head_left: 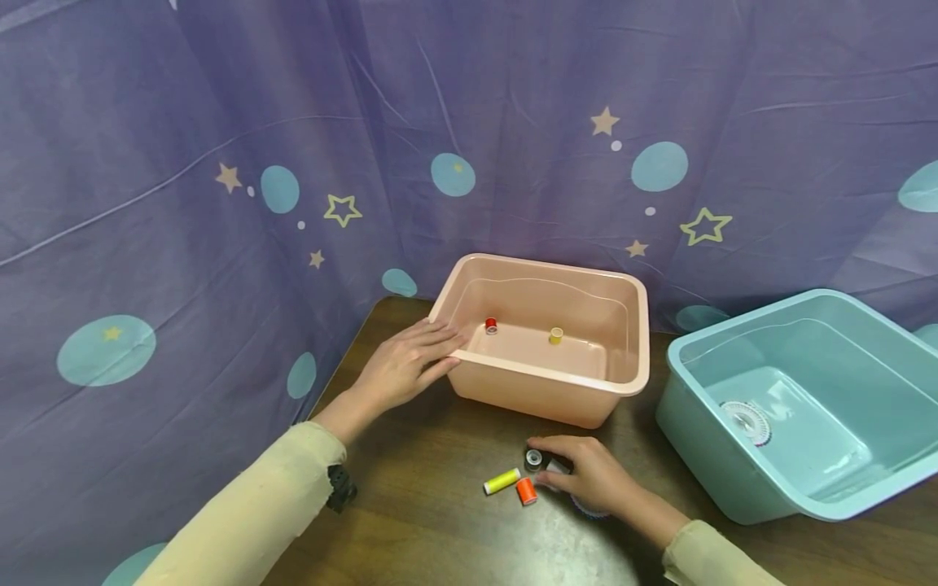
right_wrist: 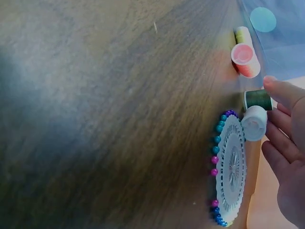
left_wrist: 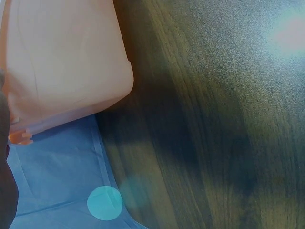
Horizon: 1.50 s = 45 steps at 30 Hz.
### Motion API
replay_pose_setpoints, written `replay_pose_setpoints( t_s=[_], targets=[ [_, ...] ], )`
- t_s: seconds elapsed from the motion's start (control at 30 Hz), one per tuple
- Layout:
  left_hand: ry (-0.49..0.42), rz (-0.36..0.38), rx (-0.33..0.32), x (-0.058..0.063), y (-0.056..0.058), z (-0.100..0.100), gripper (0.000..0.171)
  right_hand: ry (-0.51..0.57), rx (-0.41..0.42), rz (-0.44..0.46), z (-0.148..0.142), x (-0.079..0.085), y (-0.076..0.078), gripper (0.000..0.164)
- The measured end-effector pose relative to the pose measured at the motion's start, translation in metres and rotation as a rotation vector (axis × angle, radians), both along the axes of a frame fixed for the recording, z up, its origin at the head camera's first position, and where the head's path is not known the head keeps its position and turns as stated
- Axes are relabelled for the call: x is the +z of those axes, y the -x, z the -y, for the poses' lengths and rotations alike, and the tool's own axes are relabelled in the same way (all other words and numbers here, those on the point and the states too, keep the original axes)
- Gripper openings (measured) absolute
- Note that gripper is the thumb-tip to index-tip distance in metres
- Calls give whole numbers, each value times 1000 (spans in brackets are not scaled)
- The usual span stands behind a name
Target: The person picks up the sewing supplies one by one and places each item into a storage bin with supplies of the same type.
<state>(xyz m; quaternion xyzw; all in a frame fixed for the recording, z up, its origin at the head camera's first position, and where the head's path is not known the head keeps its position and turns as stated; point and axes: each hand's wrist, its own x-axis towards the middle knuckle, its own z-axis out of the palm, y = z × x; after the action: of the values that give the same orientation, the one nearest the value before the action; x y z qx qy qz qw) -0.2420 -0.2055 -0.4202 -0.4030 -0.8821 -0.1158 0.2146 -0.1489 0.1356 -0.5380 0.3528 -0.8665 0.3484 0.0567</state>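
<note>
My left hand [head_left: 401, 364] rests on the near left corner of a pink plastic bin [head_left: 538, 378], fingers lying over the rim. My right hand [head_left: 592, 476] is at a dark thread spool [right_wrist: 259, 99], thumb and fingers spread about it without a visible grip. A white spool [right_wrist: 254, 123] touches the dark one. Beside them lies a white wheel of pearl-headed pins [right_wrist: 232, 167], mostly hidden under my hand in the head view. An orange spool [head_left: 526, 491] and a slim yellow spool [head_left: 501, 481] lie just left of my right hand.
Inside the pink bin are a red spool [head_left: 491, 325] and a pale yellow spool [head_left: 556, 335]. A teal bin [head_left: 733, 468] stands to the right, holding another pin wheel [head_left: 747, 422]. Behind the wooden table [head_left: 410, 505] hangs a purple curtain [head_left: 513, 98].
</note>
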Motion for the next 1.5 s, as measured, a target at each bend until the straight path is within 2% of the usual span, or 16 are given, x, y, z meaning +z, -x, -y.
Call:
replay_pose_setpoints(
  t_s=[0.3,0.57,0.77,1.17,1.5],
  targets=[
    [4,4,14,0,0,0,44,28,8,4,4,-7,8,40],
    [-9,-33,-11,-1,2,-2,46,50,-1,28,6,-9,10,34],
    [-13,-41,-20,-1,3,-3,45,81,-6,12,6,-8,9,32],
    [-19,-38,-14,-5,3,0,43,125,12,-37,9,13,4,33],
    [-17,-54,-14,-6,2,1,44,171,59,-97,12,41,-3,35]
  ],
)
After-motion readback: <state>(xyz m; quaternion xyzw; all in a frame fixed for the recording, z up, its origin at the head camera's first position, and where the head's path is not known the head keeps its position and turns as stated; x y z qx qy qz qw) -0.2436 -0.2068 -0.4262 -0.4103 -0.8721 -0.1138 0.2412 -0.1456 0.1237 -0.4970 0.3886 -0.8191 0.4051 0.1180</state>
